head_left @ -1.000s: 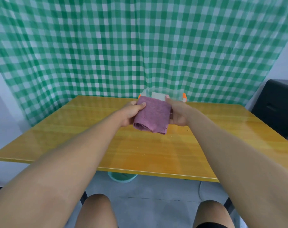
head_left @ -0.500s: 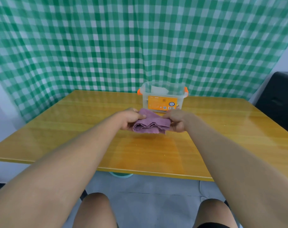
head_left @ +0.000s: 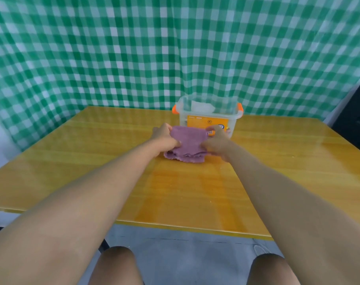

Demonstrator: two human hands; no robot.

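Dead centre of the frame, down on the yellow table [head_left: 88,165]: folded purple cloth [head_left: 186,144], gripped at its left edge by the left hand [head_left: 164,137], at its right edge by the right hand [head_left: 217,141], fingers curled over fabric. Just above it, clear storage box [head_left: 208,113] with orange handles.

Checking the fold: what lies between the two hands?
In the head view, the folded purple cloth lies between the left hand and the right hand, each gripping one side.
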